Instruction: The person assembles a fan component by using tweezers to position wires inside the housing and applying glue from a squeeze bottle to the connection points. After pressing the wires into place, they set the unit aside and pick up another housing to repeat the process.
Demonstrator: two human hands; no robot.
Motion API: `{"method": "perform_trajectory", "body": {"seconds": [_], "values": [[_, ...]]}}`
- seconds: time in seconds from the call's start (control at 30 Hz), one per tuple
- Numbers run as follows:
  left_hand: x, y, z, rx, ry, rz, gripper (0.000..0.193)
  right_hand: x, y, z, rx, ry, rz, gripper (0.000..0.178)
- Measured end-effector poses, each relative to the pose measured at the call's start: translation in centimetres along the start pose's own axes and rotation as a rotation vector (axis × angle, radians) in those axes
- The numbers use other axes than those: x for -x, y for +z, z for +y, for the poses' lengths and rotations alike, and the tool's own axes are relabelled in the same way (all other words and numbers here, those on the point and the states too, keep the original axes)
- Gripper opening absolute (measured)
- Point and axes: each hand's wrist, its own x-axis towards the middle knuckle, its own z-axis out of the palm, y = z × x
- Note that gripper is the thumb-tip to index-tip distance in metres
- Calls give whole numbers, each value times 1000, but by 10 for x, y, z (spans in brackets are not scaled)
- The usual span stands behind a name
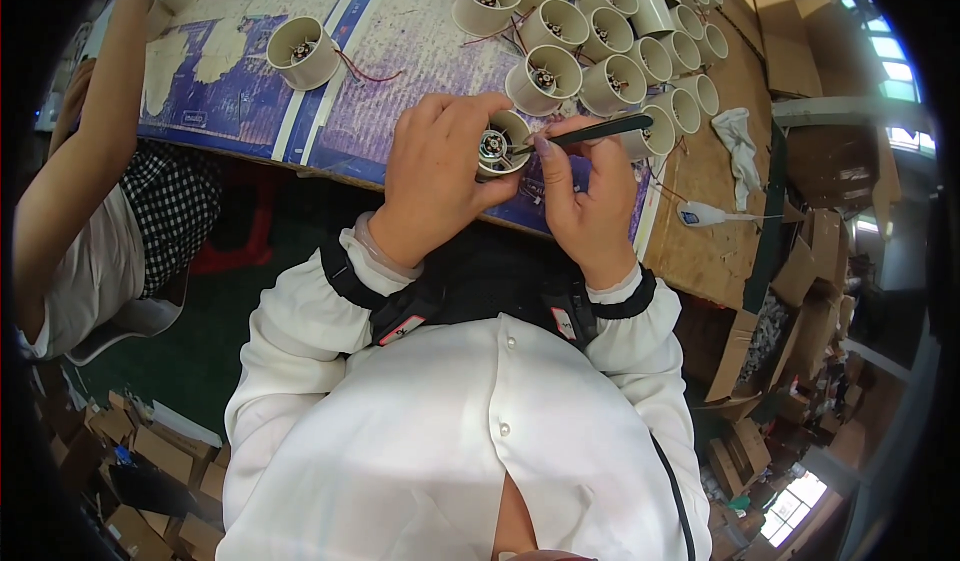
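Note:
A cream round cup-shaped housing (507, 170) with a small motor (494, 147) inside is at the table's front edge. My left hand (437, 164) is wrapped round its left side, fingers over the far rim and thumb at the near side. In my right hand (592, 189) are dark tweezers (610, 131), pinched between thumb and fingers. Their back end points right, and their tips reach into the housing beside the motor. What the tips touch is too small to tell.
Many similar housings (543, 79) with wires crowd the table's back right; one housing (303, 53) stands apart on the left. A white glove or rag (737, 151) and a white small bottle with a thin tip (702, 215) lie at right. A co-worker's arm (100, 141) is at far left.

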Motion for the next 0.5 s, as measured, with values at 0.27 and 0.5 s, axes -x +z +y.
{"method": "perform_trajectory", "body": {"seconds": [0.27,0.5], "values": [[1,1,-2,-2,4,2,64,-1,2,2,22,-62,-10,16],[0,1,-2,4,3,-1,63,0,3,2,5,-44,-10,15]]}}
